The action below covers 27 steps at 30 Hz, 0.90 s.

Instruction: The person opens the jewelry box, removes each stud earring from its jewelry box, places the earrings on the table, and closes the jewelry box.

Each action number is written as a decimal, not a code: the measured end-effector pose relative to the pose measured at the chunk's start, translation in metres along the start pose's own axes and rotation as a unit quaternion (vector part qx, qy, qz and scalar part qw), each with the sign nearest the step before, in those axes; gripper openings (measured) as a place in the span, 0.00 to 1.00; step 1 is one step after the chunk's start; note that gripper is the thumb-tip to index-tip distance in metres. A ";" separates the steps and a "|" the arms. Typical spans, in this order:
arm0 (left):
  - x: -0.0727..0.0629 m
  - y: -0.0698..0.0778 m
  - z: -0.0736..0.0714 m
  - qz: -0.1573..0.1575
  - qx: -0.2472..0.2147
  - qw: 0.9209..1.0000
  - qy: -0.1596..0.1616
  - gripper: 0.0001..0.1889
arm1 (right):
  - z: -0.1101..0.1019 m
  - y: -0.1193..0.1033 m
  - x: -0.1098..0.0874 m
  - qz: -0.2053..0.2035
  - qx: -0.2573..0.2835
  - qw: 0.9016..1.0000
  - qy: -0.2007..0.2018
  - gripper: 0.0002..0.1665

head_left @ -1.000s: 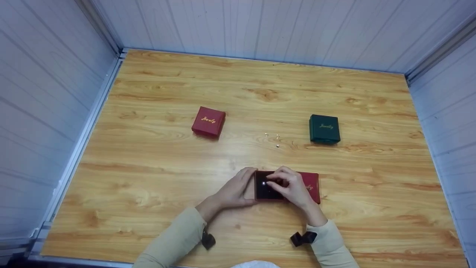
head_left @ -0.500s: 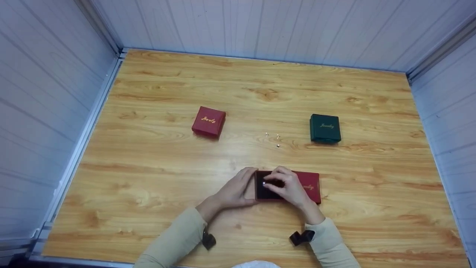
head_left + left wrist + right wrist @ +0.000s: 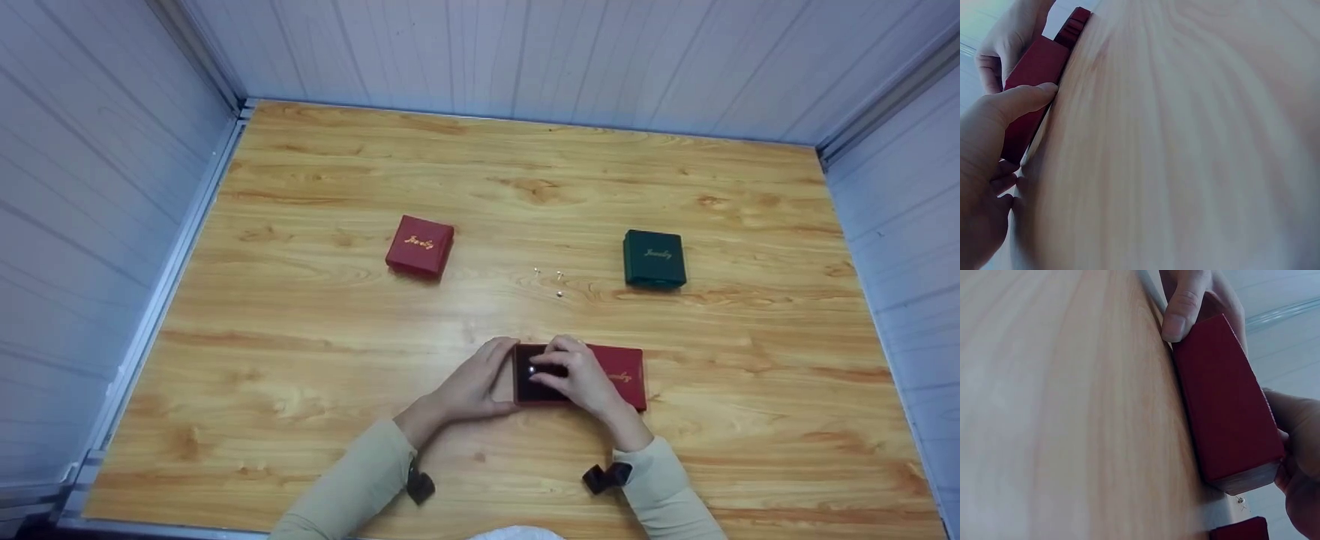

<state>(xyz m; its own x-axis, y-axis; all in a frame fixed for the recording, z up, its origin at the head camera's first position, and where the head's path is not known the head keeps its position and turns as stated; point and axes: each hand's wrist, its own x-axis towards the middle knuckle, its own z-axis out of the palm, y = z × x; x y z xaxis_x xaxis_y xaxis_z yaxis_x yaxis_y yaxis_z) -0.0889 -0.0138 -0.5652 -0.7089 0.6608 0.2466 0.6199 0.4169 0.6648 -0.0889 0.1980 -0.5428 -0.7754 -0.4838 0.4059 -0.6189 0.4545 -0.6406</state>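
Note:
A red jewelry box [image 3: 1224, 399] stands uncovered on the table, its black insert [image 3: 524, 391] showing from above. My left hand [image 3: 470, 383] holds the box's left end, thumb on the near side [image 3: 1027, 132] and fingers on the far side. My right hand [image 3: 589, 375] reaches over the insert, thumb and fingertips curled round a tiny shiny stud [image 3: 532, 369]; its exact shape is too small to tell. Under the right hand lies the box's right part, hidden in the head view. The red lid [image 3: 628, 378] with gold lettering lies right beside the box.
Three tiny stud earrings [image 3: 559, 294] lie on the table beyond the box. Farther back are a closed red jewelry box [image 3: 420, 246] at the left and a closed dark green one [image 3: 655, 259] at the right. Pale panel walls [image 3: 525, 60] enclose the wooden table [image 3: 300, 315].
The right thumb and fingertips have shifted slightly left, closing in around the shiny stud. The left hand, box and lid have stayed in place.

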 end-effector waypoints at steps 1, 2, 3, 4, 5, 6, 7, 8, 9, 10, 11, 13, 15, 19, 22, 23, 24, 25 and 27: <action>0.000 0.000 0.000 0.000 0.000 1.000 0.000 0.48 | 0.000 0.000 0.000 0.001 -0.002 1.000 -0.001 0.12; 0.000 0.000 0.000 -0.002 0.000 1.000 -0.002 0.48 | 0.000 0.000 0.000 0.001 -0.003 1.000 -0.001 0.13; 0.000 0.000 0.000 -0.003 0.000 1.000 -0.002 0.48 | 0.000 0.000 0.000 0.001 -0.003 1.000 -0.001 0.13; 0.000 -0.001 0.001 -0.004 0.000 1.000 -0.003 0.48 | 0.000 0.000 0.000 0.000 -0.003 1.000 0.001 0.13; 0.000 -0.001 0.001 -0.005 0.000 1.000 -0.004 0.48 | 0.000 0.000 0.000 -0.002 -0.004 1.000 0.003 0.13; 0.000 -0.001 0.001 -0.005 0.001 1.000 -0.004 0.48 | 0.001 0.000 0.000 -0.004 -0.006 1.000 0.004 0.13; 0.000 -0.001 0.001 -0.004 0.001 1.000 -0.003 0.48 | 0.001 0.000 0.000 -0.008 -0.007 1.000 0.006 0.13; 0.000 -0.001 0.001 -0.004 0.001 1.000 -0.003 0.47 | 0.001 0.001 0.000 -0.011 -0.009 1.000 0.009 0.13; 0.000 -0.001 0.001 -0.003 0.000 1.000 -0.003 0.47 | 0.002 0.001 0.000 -0.014 -0.011 1.000 0.010 0.13; 0.000 -0.001 0.000 -0.003 0.001 1.000 -0.002 0.47 | 0.002 0.001 0.000 -0.017 -0.013 1.000 0.012 0.13; 0.000 -0.001 0.000 -0.003 0.001 1.000 -0.002 0.47 | 0.002 0.001 0.000 -0.020 -0.015 1.000 0.014 0.13; 0.000 -0.001 0.001 -0.002 0.001 1.000 -0.001 0.47 | 0.003 0.002 -0.001 -0.023 -0.018 0.999 0.018 0.12; 0.000 -0.001 0.001 0.000 0.001 1.000 -0.001 0.47 | 0.003 0.001 -0.001 -0.026 -0.019 0.999 0.021 0.12; 0.001 -0.002 0.001 0.011 0.003 1.000 0.006 0.46 | 0.003 -0.001 0.000 -0.024 -0.016 0.999 0.024 0.11; 0.000 -0.002 0.001 0.011 0.007 1.000 0.007 0.47 | 0.003 -0.002 0.000 -0.021 -0.019 0.999 0.026 0.09; 0.000 -0.002 0.001 0.010 0.008 1.000 0.007 0.46 | 0.003 -0.002 0.001 -0.020 -0.019 0.999 0.026 0.09; 0.000 -0.002 0.001 0.010 0.009 1.000 0.007 0.47 | 0.003 -0.001 0.001 -0.019 -0.020 0.999 0.026 0.09; 0.000 -0.001 0.001 0.007 0.010 1.000 0.006 0.46 | 0.003 -0.001 0.001 -0.018 -0.021 0.999 0.025 0.09; 0.000 -0.001 0.001 0.006 0.011 1.000 0.006 0.47 | 0.003 -0.001 0.000 -0.014 -0.021 0.999 0.023 0.08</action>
<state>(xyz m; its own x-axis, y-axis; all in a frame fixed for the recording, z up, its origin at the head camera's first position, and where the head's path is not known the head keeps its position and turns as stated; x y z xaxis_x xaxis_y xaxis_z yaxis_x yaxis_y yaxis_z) -0.0893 -0.0135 -0.5669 -0.7056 0.6584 0.2620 0.6351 0.4235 0.6460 -0.0881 0.1947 -0.5441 -0.7617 -0.4628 0.4534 -0.6448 0.4728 -0.6006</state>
